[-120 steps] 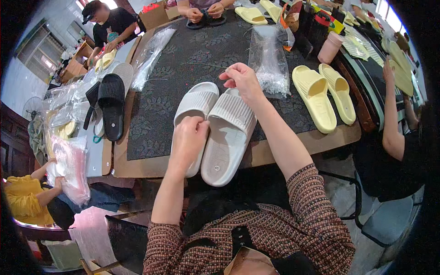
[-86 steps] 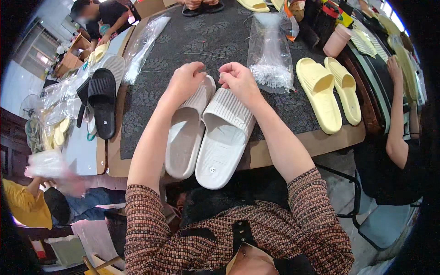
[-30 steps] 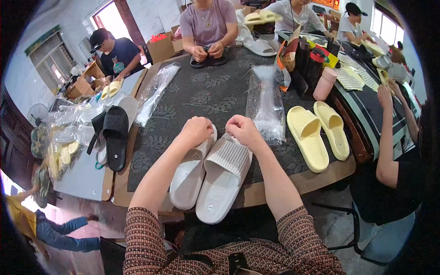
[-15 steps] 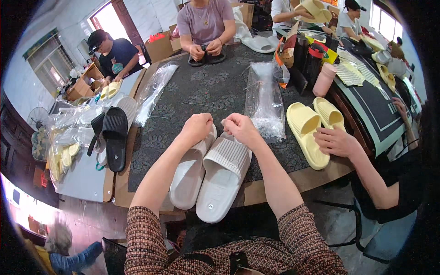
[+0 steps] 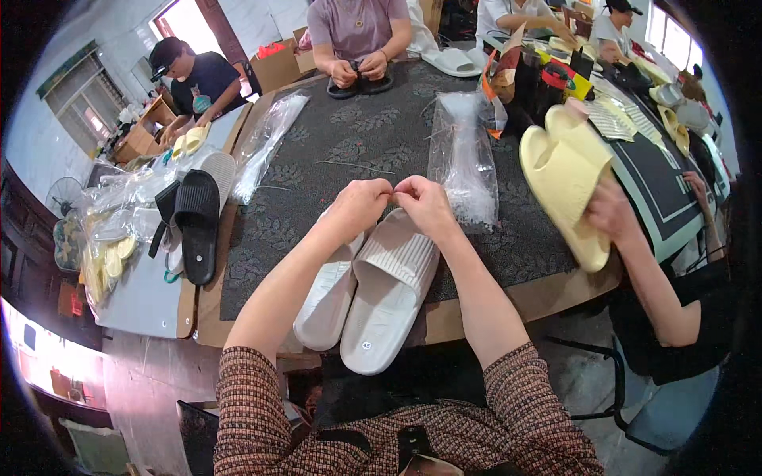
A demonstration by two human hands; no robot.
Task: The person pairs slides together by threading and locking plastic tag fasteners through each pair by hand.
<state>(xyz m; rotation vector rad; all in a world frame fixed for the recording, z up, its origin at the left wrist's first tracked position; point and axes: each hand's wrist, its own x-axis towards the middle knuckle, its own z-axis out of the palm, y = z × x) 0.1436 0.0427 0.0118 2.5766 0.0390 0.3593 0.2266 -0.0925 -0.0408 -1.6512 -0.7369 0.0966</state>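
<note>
**Fingertips meet over slipper toes, heels overhang the near edge**

Two light grey ribbed-strap rubber slippers, the left one (image 5: 324, 313) and the right one (image 5: 381, 321), sit side by side at the near edge of the tabletop (image 5: 544, 293), soles down, toes away from the person. Heels poke past that edge.

Risks, my read: a tug toward the body or a push down on a heel could tip the pair off, since the heels look unsupported. The hands cover the toe ends, so misalignment there would be easy to miss. Anything thin in the fingertips could slip, given such a small grip area. To the right, a co-worker's hand (image 5: 609, 213) holds pale yellow foam slippers (image 5: 565, 190) up near the right edge; a wide swing could clip the clear plastic bag of thin white strips (image 5: 464, 163) lying on the dark leaf-patterned mat (image 5: 317, 139).

Fingers: left hand (image 5: 361, 208) is curled, thumb and index pinched, no visible gap. Right hand (image 5: 426, 205) is pinched likewise, tips touching or almost touching the left's, just above the toes. Can't tell whether either pinches something thin. Neither grasps a strap. Whether they touch the toes: also can't tell.
</note>
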